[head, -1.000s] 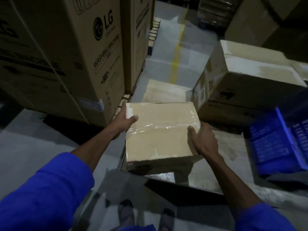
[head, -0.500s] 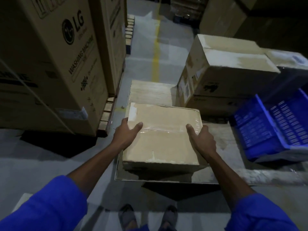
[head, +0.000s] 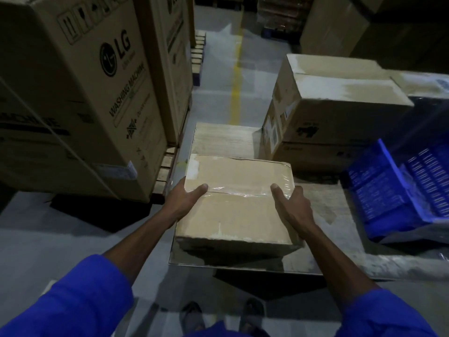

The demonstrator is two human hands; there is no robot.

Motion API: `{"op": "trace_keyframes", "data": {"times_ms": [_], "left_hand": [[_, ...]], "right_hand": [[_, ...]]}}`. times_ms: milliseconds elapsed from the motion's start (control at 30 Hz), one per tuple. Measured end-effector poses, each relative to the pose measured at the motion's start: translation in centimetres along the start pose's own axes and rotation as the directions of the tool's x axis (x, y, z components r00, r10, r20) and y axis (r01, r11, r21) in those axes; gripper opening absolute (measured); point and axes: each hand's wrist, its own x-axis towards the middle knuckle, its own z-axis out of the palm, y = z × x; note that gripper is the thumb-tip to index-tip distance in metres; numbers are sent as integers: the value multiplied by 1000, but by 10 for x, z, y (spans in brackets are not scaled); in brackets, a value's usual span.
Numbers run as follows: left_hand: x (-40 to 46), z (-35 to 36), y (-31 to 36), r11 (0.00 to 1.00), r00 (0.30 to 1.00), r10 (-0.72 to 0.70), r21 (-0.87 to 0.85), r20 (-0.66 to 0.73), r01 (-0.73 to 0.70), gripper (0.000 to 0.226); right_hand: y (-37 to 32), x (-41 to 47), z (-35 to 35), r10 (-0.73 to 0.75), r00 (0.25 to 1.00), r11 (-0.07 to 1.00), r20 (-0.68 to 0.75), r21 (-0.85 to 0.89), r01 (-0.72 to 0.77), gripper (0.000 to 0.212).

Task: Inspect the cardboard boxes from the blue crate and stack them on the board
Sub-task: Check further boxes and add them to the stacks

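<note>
head: box (head: 234, 203) lower than before

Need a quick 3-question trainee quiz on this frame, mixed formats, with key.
1. True or false: both hands grip the taped box.
2. Where is the blue crate relative to the box? A) the person's left B) the person's right C) under it
3. Fill in: the tall carton on the person's left is printed LG and "washing ____".

Key
1. True: the left hand and right hand hold opposite sides, thumbs on top.
2. B
3. machine
</note>
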Motion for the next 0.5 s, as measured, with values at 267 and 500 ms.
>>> {"op": "trace_keyframes", "data": {"times_ms": [267, 500], "left_hand": [[-6, -11, 32, 989, 989, 145, -27, -2, -145, 72], [-10, -15, 51, 911, 983, 37, -399, -181, -108, 105]], "right_hand": [[-11, -9, -21, -53, 985, 965, -163, 244, 92, 73], [-17, -16, -40, -82, 964, 804, -254, 555, 214, 86]]}}
